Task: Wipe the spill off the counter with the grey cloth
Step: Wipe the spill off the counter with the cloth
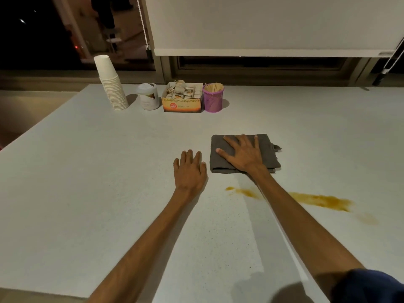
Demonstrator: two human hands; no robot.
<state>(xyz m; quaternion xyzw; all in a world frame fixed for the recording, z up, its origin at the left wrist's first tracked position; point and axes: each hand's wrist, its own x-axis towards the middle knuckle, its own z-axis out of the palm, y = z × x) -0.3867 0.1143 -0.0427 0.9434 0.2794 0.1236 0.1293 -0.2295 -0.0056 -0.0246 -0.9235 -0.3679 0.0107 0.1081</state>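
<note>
A folded grey cloth [267,147] lies flat on the pale counter [109,193], a little right of centre. My right hand [242,154] rests palm down on top of it, fingers spread. My left hand [190,169] lies flat on the bare counter just left of the cloth, holding nothing. A brownish-orange spill [321,201] streaks the counter nearer to me than the cloth. My right forearm crosses over it, so a smaller patch [244,192] shows on the forearm's left side.
Along the counter's far edge stand a stack of white paper cups [111,84], a white jar [148,96], an open box of tea bags [182,98] and a purple mesh holder of wooden sticks [213,98]. A window with a lowered blind [262,25] is behind.
</note>
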